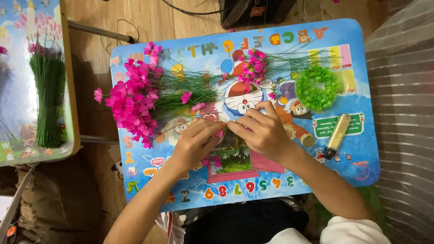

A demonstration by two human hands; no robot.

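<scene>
My left hand [194, 142] and my right hand [262, 131] meet fingertip to fingertip at the middle of a small blue cartoon-printed table [361, 153]. Between the fingertips is a small pink piece, mostly hidden, and a thin green wire stem runs left from my left fingers. A heap of finished pink artificial flowers on green wire stems [135, 101] lies left of my hands. A smaller cluster of pink blossoms [252, 67] lies just beyond my right hand.
A ring-shaped pile of bright green plastic pieces [317, 86] sits at the table's far right. A gold pen-like tool [337, 135] lies right of my right hand. A bundle of bare green wire stems [47, 97] rests on a second table at left.
</scene>
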